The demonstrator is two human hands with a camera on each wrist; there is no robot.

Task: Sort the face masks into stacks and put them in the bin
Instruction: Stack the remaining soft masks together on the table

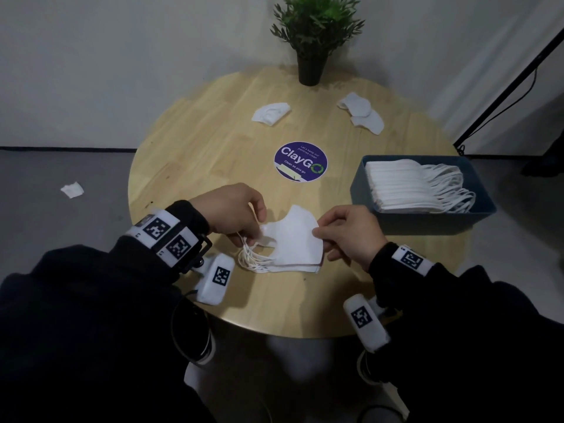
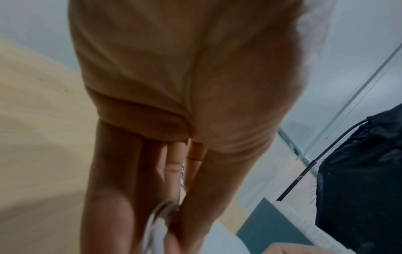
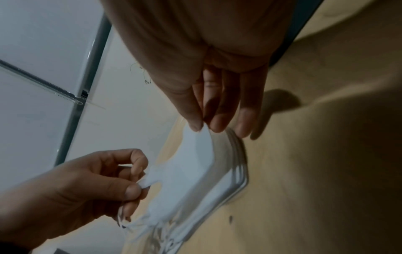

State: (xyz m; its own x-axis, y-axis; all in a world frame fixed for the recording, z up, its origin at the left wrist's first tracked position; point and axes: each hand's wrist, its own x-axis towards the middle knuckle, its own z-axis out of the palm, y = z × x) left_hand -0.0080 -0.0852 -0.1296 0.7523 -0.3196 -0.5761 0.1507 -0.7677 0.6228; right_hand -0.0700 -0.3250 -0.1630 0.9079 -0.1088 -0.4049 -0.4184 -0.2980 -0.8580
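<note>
A white face mask (image 1: 293,230) is held over a small stack of masks (image 1: 287,265) near the front of the round wooden table (image 1: 195,141). My left hand (image 1: 244,221) pinches the top mask's ear-loop end; in the right wrist view the left hand (image 3: 132,189) pinches that end between thumb and forefinger. My right hand (image 1: 332,236) pinches the mask's other edge, and its fingertips (image 3: 195,123) show this in the right wrist view. The blue bin (image 1: 366,206) at the right holds a row of stacked masks (image 1: 403,184). Loose masks lie at the back left (image 1: 270,112) and back right (image 1: 361,112).
A potted plant (image 1: 312,35) stands at the table's far edge. A round purple sticker (image 1: 300,161) marks the table's middle. A white scrap (image 1: 71,189) lies on the grey floor at the left. A black stand leg (image 1: 506,87) slants at the right.
</note>
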